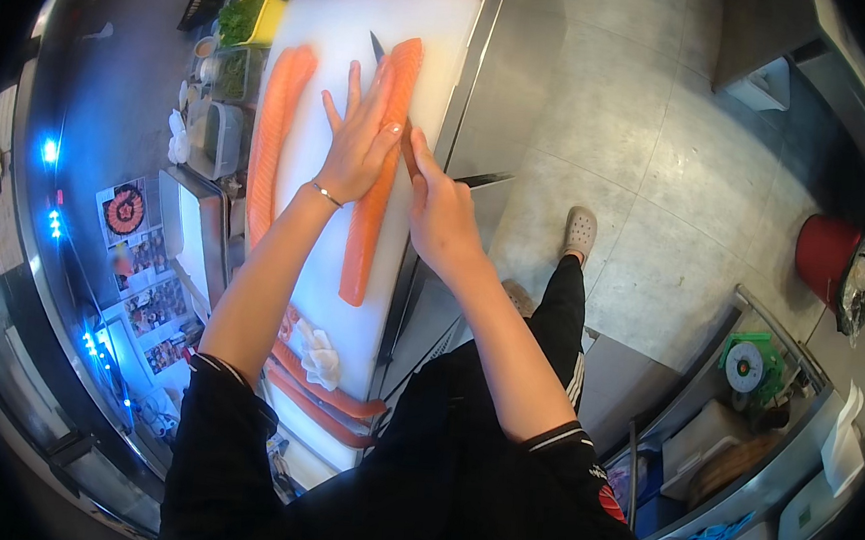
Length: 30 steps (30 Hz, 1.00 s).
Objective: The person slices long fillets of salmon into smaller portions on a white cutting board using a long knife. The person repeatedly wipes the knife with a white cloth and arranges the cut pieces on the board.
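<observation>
On the white cutting board point(444, 45) lies a long salmon fillet piece point(369, 243). My left hand point(361, 141) rests flat on its upper part, fingers spread. My right hand point(444, 214) grips a knife point(376, 46) by its handle. The blade passes beneath the fillet, mostly hidden, and its dark tip shows on the far left side. Left of my left hand, a second salmon piece point(270, 146) lies along the board's edge. Nearer my body are strips of salmon with skin point(318, 397) and a crumpled white paper or cloth point(319, 356).
Left of the board stand a yellow container of greens point(268, 21), clear plastic containers point(223, 139) and a metal box point(202, 231). A steel counter edge point(468, 99) borders the board on the right. Behind, a green dial scale point(749, 366) and a red bin point(828, 260) stand.
</observation>
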Each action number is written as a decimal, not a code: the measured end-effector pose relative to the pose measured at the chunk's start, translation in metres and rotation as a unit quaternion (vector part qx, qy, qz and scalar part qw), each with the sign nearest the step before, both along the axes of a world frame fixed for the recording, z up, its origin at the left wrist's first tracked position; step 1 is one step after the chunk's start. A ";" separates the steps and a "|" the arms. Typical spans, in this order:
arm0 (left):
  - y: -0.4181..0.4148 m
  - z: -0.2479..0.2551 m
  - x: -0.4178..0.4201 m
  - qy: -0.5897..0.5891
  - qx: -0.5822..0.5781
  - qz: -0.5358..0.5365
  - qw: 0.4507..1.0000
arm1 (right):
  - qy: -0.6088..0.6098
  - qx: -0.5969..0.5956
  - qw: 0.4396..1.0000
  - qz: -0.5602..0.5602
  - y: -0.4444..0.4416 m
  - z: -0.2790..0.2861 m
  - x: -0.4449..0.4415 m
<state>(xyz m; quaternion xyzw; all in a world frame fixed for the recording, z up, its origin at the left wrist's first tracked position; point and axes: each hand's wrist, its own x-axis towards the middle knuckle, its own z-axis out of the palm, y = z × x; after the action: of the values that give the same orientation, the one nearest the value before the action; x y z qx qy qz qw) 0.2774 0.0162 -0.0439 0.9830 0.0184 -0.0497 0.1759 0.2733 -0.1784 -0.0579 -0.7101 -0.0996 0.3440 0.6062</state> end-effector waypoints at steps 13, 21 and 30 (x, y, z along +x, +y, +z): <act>0.001 0.003 -0.002 -0.003 0.025 -0.046 0.999 | -0.055 -0.007 0.998 -0.004 0.004 -0.009 -0.046; 0.004 -0.003 -0.004 -0.007 0.020 -0.045 0.999 | -0.021 -0.020 0.998 0.047 -0.026 0.000 -0.099; 0.002 0.008 -0.127 -0.005 0.025 0.008 1.000 | -0.036 -0.028 0.998 0.038 0.000 -0.002 -0.092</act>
<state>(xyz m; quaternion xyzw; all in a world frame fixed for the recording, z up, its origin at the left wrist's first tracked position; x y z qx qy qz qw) 0.1504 0.0179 -0.0359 0.9871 0.0265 -0.0431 0.1521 0.1816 -0.1783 -0.0595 -0.7346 -0.1390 0.3434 0.5684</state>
